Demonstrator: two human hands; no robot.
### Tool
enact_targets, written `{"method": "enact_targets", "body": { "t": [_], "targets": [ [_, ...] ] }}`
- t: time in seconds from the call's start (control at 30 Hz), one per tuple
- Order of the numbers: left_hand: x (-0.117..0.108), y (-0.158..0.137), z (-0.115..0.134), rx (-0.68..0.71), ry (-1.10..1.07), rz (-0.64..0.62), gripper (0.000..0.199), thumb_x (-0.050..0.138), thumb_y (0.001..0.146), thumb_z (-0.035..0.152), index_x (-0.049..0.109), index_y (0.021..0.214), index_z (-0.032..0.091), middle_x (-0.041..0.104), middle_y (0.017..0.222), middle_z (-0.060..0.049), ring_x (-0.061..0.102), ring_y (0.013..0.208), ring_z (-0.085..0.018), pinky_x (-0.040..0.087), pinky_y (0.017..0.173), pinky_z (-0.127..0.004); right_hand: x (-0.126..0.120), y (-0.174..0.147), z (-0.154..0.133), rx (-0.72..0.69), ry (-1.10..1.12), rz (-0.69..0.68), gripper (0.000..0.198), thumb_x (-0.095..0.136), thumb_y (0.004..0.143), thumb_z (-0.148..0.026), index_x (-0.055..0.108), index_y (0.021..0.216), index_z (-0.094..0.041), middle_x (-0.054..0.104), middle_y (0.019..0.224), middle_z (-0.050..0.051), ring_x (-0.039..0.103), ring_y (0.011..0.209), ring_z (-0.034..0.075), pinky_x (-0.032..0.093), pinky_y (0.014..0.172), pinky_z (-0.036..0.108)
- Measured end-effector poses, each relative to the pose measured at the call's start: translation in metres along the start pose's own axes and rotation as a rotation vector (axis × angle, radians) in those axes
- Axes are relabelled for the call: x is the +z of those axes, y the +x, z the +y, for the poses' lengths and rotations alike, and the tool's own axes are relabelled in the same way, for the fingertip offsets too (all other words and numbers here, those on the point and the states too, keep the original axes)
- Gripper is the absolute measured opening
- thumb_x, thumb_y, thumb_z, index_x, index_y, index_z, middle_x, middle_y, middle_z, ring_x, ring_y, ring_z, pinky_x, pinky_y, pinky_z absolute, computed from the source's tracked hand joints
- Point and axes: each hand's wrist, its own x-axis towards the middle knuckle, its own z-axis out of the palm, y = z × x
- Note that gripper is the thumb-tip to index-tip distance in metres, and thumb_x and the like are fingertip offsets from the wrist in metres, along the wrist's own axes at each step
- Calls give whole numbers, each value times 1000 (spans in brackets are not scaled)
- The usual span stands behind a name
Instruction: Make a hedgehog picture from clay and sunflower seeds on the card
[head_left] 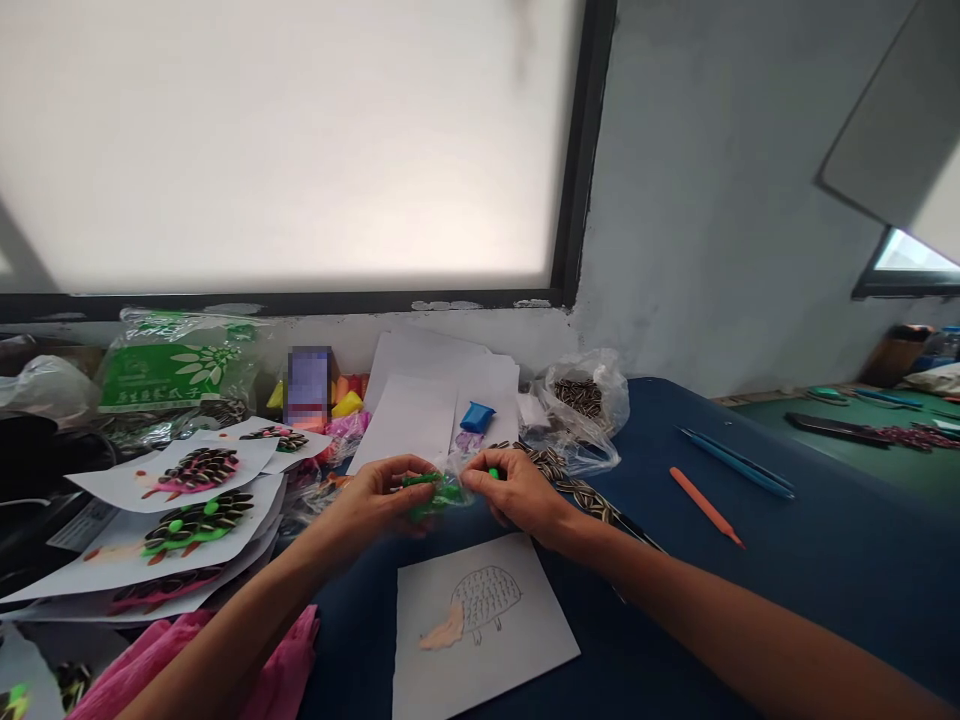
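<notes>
My left hand [394,495] grips a small clear plastic bag [448,490] with green modelling clay inside. A small lump of green clay [493,473] is pinched between the thumb and finger of my right hand [517,500], close beside the bag. Below both hands lies a white card [487,640] with a pencil-drawn hedgehog [486,597]. Its face is covered in peach clay [444,630], while the body shows only drawn lines. Sunflower seeds [544,460] lie scattered just beyond my right wrist.
Finished hedgehog cards [196,525] with seeds and clay are stacked at left, near pink cloth [281,660]. Behind stand white paper sheets [412,415], a blue clay packet [477,416] and a bag of seeds [581,400]. An orange marker [706,507] and blue pens [735,463] lie at right.
</notes>
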Motion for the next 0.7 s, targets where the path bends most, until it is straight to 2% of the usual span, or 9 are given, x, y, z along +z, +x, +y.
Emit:
{"method": "enact_targets", "body": {
  "t": [0.13,0.23,0.4,0.47,0.53,0.63,0.7],
  "targets": [
    [1,-1,2,68,44,-44,32,72,72,40,66,93,17,66,76,1,62,65,-14,51,63,-26,-1,-2,-1,1,-28,-11,10,65,79,-23,63,71,-19,41,45,-8,35,39,7,25,40,21],
    [0,-2,5,91,21,-45,38,74,70,37,66,101,17,66,71,2,59,65,-13,48,63,-25,-1,-1,-1,-4,-34,-2,12,63,77,-18,61,66,-19,42,45,-7,35,41,7,26,42,21],
    [-4,-1,4,94,-20,-22,44,77,68,37,65,104,15,67,71,1,61,68,-14,48,64,-26,-2,-1,-3,-36,-27,53,5,63,76,-16,59,73,-18,51,60,-5,42,50,8,33,48,22],
    [-5,0,2,91,-42,-2,44,79,67,38,65,103,15,68,72,0,62,69,-15,48,64,-26,-2,-2,-4,-85,-23,64,11,66,74,-15,57,80,-19,53,66,-5,45,55,9,36,52,22],
    [-4,1,-1,82,-83,29,45,80,66,39,65,102,16,68,73,0,63,68,-15,48,65,-27,-3,-4,-4,-174,-55,57,11,66,74,-16,57,78,-19,53,66,-5,47,59,10,38,56,23],
    [-3,2,-2,49,-160,42,48,82,64,41,65,101,16,69,78,-1,65,72,-17,49,71,-29,-2,-4,-2,-286,-112,57,3,64,77,-17,65,75,-18,61,73,-1,55,70,13,45,66,26],
    [-2,2,-1,43,-194,16,48,83,64,40,65,102,17,71,85,-2,66,78,-18,49,75,-30,-2,-3,0,-293,-93,48,8,64,78,-18,72,80,-18,68,82,3,61,80,16,48,75,30]
  ]
}}
